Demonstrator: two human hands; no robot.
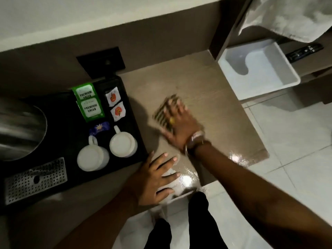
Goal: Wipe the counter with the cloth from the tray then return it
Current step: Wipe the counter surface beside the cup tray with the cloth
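Observation:
A small cloth (162, 112) with dark green and tan stripes lies on the light wooden counter (206, 92), to the right of the black tray (134, 126). My right hand (179, 128) presses flat on top of the cloth with fingers spread; both are motion-blurred. It wears a ring and a wrist strap. My left hand (156, 180) rests palm down, fingers apart, at the counter's front edge beside the tray's near right corner. Something white shows under its fingers. The counter surface near the front edge shines wet.
The black tray carries two white cups (92, 159) (123, 143), green tea sachets (90, 108) and a steel kettle (19, 128). A white bin (260, 69) sits on a lower shelf to the right, a towel (291, 17) above it, a remote (303, 51) beside it.

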